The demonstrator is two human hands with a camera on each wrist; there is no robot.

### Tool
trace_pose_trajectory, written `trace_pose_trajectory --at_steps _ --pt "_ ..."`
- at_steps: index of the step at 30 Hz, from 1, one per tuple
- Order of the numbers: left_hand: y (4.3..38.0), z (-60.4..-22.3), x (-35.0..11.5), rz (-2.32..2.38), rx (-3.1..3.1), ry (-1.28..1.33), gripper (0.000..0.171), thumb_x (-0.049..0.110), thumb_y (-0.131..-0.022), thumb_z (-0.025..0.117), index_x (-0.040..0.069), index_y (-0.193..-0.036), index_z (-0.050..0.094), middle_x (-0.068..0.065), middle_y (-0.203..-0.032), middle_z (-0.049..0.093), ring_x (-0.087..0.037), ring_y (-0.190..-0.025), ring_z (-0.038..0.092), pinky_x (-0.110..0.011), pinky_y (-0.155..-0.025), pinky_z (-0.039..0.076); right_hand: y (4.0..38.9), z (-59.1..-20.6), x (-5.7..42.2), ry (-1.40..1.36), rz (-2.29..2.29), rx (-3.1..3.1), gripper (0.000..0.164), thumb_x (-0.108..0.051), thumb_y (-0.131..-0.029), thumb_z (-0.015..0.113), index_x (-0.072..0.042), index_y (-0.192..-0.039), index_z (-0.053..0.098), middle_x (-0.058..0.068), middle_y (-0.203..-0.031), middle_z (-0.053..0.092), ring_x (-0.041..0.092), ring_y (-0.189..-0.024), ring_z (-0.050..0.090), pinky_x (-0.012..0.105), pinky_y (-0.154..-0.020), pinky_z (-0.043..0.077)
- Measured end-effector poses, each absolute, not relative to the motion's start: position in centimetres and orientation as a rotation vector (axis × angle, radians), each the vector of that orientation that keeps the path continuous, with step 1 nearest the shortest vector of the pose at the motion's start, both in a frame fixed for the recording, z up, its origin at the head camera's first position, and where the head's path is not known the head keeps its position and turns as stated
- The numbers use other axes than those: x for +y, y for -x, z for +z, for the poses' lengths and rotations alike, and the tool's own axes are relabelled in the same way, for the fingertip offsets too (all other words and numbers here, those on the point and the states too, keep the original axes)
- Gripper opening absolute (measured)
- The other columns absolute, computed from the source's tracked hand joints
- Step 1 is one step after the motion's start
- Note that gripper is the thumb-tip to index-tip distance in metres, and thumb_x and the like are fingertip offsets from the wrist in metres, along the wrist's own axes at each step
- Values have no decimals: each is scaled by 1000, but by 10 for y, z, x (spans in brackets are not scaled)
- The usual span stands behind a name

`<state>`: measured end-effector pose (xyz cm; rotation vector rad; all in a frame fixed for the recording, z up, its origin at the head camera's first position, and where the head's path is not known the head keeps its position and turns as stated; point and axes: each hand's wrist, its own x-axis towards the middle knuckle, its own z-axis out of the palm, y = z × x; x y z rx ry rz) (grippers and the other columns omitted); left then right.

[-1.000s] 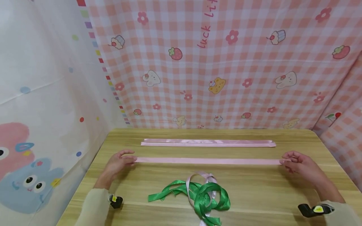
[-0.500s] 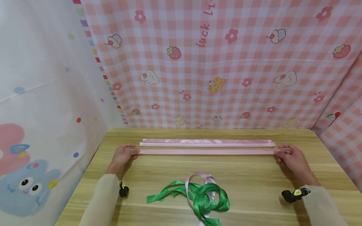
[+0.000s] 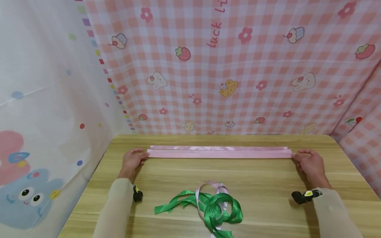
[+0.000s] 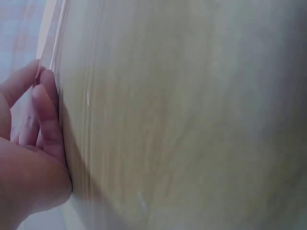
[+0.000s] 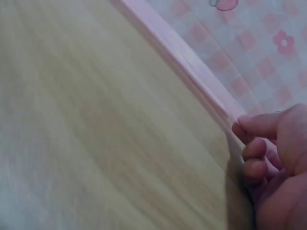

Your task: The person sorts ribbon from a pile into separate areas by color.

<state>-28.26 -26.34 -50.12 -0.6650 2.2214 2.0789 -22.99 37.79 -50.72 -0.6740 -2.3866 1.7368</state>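
A pink ribbon [image 3: 220, 154] is stretched straight from side to side between my two hands. My left hand [image 3: 132, 162] pinches its left end between thumb and finger, and my right hand [image 3: 310, 165] pinches the right end the same way. In the right wrist view the ribbon [image 5: 192, 62] runs taut from the fingertips, close over the tabletop. Along its far side lies another pink ribbon strip [image 3: 208, 148], shiny and flat; the held ribbon overlaps the strip nearest to it in the head view.
A loose tangle of green ribbon [image 3: 212, 205] with a pale pink ribbon [image 3: 197, 195] looped through it lies at the near middle of the wooden table [image 3: 178, 175]. Behind the table hangs a pink checked cloth [image 3: 208, 72]; a white printed cloth [image 3: 44, 115] hangs at left.
Both hands have moved away from me, carrying the taut ribbon from the middle of the table to the strips at the back. The green tangle has stayed in place.
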Motion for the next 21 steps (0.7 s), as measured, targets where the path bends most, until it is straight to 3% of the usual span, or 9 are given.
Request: trace_pose_trajectory --at_steps 9,21 --pt "281 -500 -258 2043 2281 716 44 7 -85 78 -3 -122 56 9 -69 67 0 -58 59 -14 -49 45 235 -509 374 889 1697 -2344 32 -23 -89 74 -12 -105 50 -18 -57 57 6 -49 51 24 -47 45" --pt "282 -504 -256 1943 2387 758 39 12 -83 80 1 -115 60 13 -67 65 1 -60 58 -15 -51 45 236 -509 375 948 1719 -2318 31 -22 -88 75 -15 -102 49 -17 -61 56 7 -52 55 25 -50 49"
